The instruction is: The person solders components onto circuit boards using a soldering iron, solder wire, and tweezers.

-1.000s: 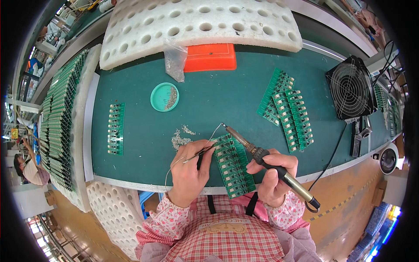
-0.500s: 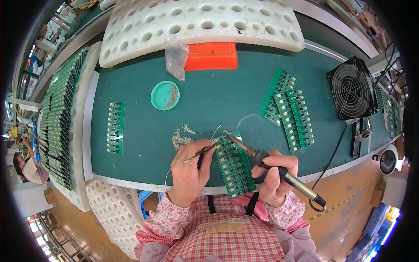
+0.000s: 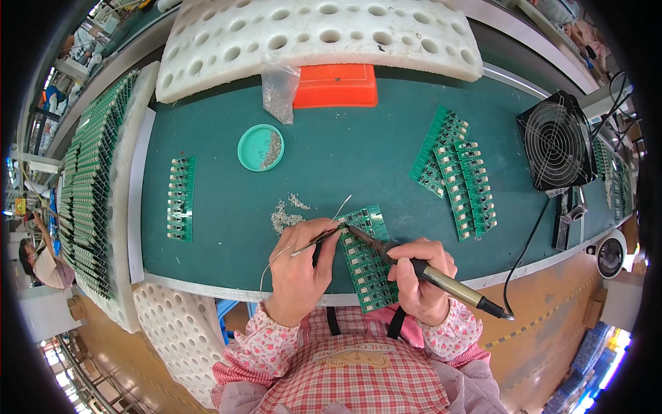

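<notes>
My left hand (image 3: 298, 269) is closed around dark tweezers (image 3: 316, 241) and a thin solder wire (image 3: 267, 266), whose end sticks up past the fingertips. The tweezer tips meet the upper left edge of a green circuit board (image 3: 372, 279) lying at the table's front edge. In my right hand (image 3: 424, 279) is a soldering iron (image 3: 452, 286), held like a pen. Its tip points left onto the board's top left corner, close to the tweezer tips. Whether it touches a part there is too small to tell. Left of the board lies a pile of tiny metal parts (image 3: 284, 218).
A turquoise dish (image 3: 242, 152) holds more small parts. Behind it are a plastic bag (image 3: 277, 96), a red box (image 3: 336, 86) and white holed foam (image 3: 303, 48). Boards (image 3: 463, 186) overlap at right near a black fan (image 3: 557, 141). One board (image 3: 181, 200) lies left, beside racked boards (image 3: 96, 186).
The soldering iron's tip has moved left and down onto the board's corner, and my right hand shifted left with it. The smoke wisp above the board is gone. My left hand stays put.
</notes>
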Action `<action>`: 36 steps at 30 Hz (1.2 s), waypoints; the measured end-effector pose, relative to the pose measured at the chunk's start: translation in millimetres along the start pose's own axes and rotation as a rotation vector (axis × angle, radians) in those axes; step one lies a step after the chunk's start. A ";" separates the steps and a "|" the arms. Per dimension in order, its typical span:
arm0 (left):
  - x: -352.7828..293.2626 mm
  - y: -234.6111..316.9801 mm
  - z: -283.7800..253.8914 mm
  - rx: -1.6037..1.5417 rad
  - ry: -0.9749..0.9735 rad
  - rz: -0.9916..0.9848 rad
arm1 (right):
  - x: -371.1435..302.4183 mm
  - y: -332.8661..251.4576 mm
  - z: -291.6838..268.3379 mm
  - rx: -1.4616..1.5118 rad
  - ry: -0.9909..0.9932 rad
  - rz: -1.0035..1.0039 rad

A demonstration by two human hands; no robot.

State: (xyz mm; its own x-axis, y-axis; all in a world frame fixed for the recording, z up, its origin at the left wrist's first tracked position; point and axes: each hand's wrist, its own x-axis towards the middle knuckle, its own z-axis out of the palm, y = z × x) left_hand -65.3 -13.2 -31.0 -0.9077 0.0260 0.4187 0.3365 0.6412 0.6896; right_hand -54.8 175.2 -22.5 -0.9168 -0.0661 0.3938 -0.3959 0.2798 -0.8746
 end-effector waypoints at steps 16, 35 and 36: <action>-0.5 2.0 -0.7 0.033 -0.024 -0.013 | 2.6 5.8 1.6 -0.085 -0.025 -0.158; -3.3 -2.3 1.6 0.020 -0.003 0.016 | 0.9 7.6 -4.0 -0.077 0.089 -0.229; -3.0 -1.2 1.1 0.022 -0.003 0.018 | 0.9 7.1 -4.1 -0.072 0.093 -0.227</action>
State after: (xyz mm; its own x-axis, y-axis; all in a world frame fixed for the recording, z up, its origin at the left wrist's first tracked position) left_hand -63.2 -13.2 -33.8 -0.9022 0.0399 0.4295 0.3473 0.6577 0.6685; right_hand -58.2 181.1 -27.2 -0.7948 -0.0479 0.6049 -0.5831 0.3360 -0.7396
